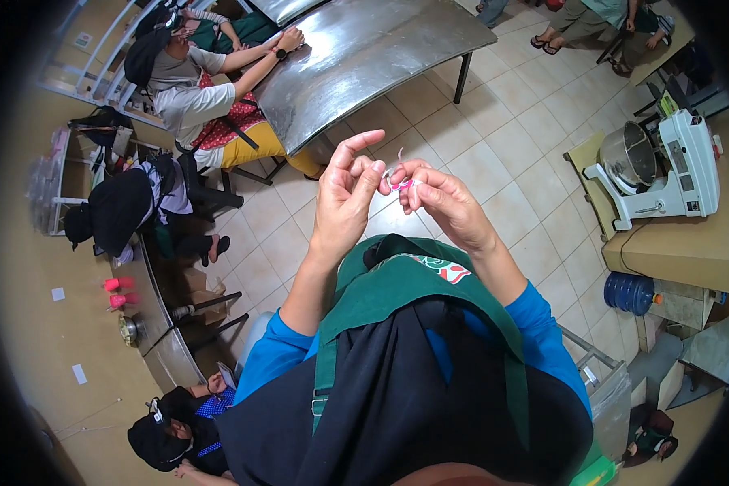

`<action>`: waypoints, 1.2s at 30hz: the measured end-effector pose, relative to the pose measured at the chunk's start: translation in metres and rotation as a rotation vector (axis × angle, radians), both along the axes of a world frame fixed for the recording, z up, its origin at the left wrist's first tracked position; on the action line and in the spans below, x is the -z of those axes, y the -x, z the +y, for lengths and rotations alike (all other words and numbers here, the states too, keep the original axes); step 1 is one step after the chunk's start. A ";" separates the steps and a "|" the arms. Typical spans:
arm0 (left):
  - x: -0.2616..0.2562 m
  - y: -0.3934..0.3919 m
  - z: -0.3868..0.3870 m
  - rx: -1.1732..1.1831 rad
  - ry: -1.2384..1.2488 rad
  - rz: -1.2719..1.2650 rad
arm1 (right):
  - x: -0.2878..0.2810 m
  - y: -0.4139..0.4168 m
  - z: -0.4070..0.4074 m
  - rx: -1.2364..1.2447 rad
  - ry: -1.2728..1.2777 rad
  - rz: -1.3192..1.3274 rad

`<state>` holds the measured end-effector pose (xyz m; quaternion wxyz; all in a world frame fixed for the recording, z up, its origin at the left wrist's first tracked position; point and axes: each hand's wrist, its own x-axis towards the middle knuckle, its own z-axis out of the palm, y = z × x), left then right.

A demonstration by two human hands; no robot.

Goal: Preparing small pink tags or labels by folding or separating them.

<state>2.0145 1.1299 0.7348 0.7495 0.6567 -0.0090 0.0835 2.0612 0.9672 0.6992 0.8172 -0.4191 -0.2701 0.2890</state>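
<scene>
Both of my hands are raised above the green apron (401,285) at the centre of the view. My left hand (349,194) pinches a thin, pale strand between thumb and fingers, its index finger stretched out. Close beside it, my right hand (440,197) has its fingers curled round a small pink and white item (403,185). A thin pinkish end of the strand sticks up between the hands. What the small item is, I cannot tell.
A metal-topped table (370,54) stands ahead, with a seated person (200,103) at its left. Other people sit at left and lower left. On the right are a stand mixer (662,170) and a blue water jug (629,293). A metal counter (164,328) runs along the left wall.
</scene>
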 end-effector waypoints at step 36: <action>0.000 0.053 -0.131 -0.029 -0.031 -0.083 | -0.010 0.036 -0.099 0.085 0.068 -0.147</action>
